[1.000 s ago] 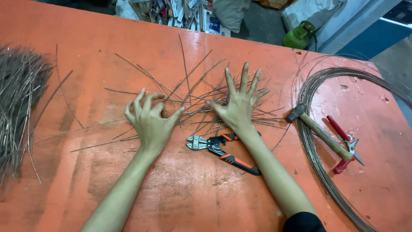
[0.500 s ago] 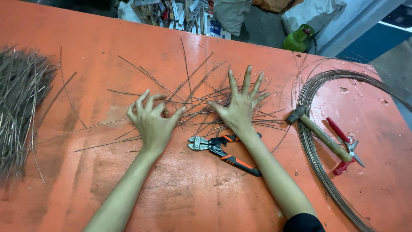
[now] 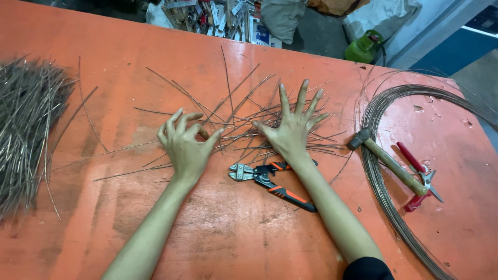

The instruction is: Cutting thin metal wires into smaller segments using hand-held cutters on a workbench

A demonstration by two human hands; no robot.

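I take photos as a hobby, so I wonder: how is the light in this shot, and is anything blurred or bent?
Head view: soft, even light, with only faint shadows under the left hand and right hand; no strong glare on the orange table. The scattered wire pieces, the cutters and the hammer look sharp. The wide lens bows the table's far edge, and the wire coil stretches toward the corner.

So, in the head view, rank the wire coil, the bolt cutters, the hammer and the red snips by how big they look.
1. Wire coil, clearly largest.
2. and 3. Bolt cutters and hammer look about alike; no ranking between them.
4. Red snips, smallest.
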